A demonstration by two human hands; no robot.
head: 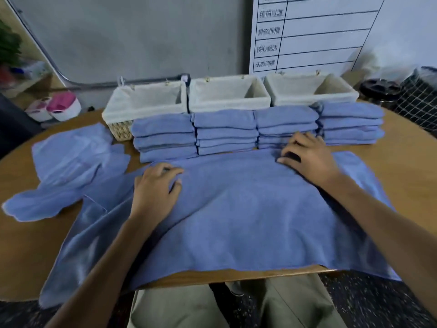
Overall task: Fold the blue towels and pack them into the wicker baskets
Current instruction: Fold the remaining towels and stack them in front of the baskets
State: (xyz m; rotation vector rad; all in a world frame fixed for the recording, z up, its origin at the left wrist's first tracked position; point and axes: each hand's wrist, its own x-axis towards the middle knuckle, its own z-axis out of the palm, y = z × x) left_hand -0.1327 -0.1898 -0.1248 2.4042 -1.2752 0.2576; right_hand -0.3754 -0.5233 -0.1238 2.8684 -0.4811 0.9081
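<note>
Head view looks down on a round wooden worktop (402, 162) where a large blue towel (236, 221) lies spread flat, its near edge hanging over the worktop's front rim. Both hands rest on this towel near its far edge. On the left hand (155, 185) the fingers are loosely bent and the thumb bunches a little cloth, though whether it truly pinches the fabric I cannot tell. On the right hand (307, 157) the fingers curl down into the cloth at the far edge — it seems to grip a fold there, just in front of the stacks.

Behind the towel stand 4 stacks of folded towels (224, 133) side by side, touching one another. Behind those sit 3 wicker baskets (229, 95) with pale cloth liners, in a row, with no towels visible inside.

To the left lie loose unfolded towels (71, 166) — rumpled, overlapping, one draped over the worktop's edge. A whiteboard (319, 31) with a ruled grid leans against the wall behind the baskets.
</note>
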